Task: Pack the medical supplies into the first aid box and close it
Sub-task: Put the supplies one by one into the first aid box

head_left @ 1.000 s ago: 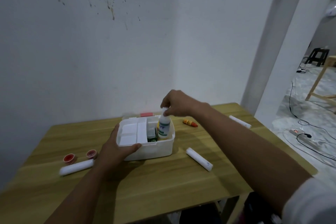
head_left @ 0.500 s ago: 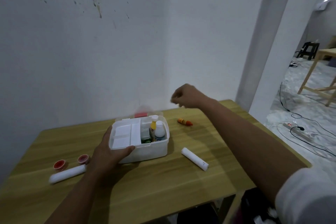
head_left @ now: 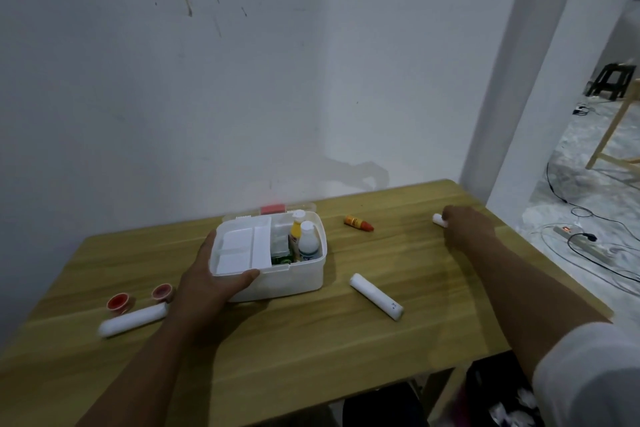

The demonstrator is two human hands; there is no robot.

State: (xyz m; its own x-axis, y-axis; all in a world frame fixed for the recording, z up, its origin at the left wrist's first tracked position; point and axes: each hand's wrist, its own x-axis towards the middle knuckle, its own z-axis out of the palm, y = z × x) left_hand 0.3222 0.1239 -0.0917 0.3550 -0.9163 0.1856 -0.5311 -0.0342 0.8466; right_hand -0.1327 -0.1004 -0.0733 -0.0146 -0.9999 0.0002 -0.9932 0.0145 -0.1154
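The white first aid box (head_left: 294, 279) stands open in the middle of the wooden table (head_left: 311, 350). A white bottle (head_left: 308, 243) and a yellow bottle (head_left: 296, 230) stand upright in its right part, and a white tray insert (head_left: 239, 250) fills the left. My left hand (head_left: 211, 282) grips the box's front left corner. My right hand (head_left: 465, 227) lies over a white roll (head_left: 438, 218) at the far right, only the roll's end showing. Another white roll (head_left: 375, 296) lies right of the box, a third (head_left: 133, 319) at the left.
A small orange tube with a red cap (head_left: 358, 222) lies behind the box on the right. Two red caps (head_left: 119, 302) (head_left: 162, 292) sit near the left roll. The wall is close behind the table. Cables and a power strip (head_left: 581, 243) lie on the floor to the right.
My right hand let go of the white bottle in the box, then swung right and came down on the far white roll. The left hand kept its hold on the box.
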